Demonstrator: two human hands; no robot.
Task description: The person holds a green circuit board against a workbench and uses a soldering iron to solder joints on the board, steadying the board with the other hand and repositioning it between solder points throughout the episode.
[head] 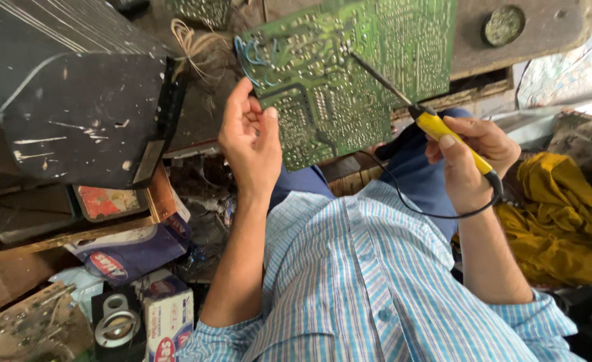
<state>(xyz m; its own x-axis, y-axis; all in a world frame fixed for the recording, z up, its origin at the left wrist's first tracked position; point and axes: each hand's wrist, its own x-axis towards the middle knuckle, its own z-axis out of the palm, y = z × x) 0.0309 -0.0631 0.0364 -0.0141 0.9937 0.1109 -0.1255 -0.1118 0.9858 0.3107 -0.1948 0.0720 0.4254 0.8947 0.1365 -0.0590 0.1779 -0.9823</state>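
though scuffed, green circuit board (pixel 349 74)

Green circuit board (pixel 349 74) tilted, solder side up; yellow-handled soldering iron (pixel 437 127) tip touching it.

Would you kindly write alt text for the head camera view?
A person's left hand holds the edge of a green circuit board while the right hand touches a yellow-handled soldering iron to its solder side. A striped shirt fills the foreground, beside cluttered boxes.
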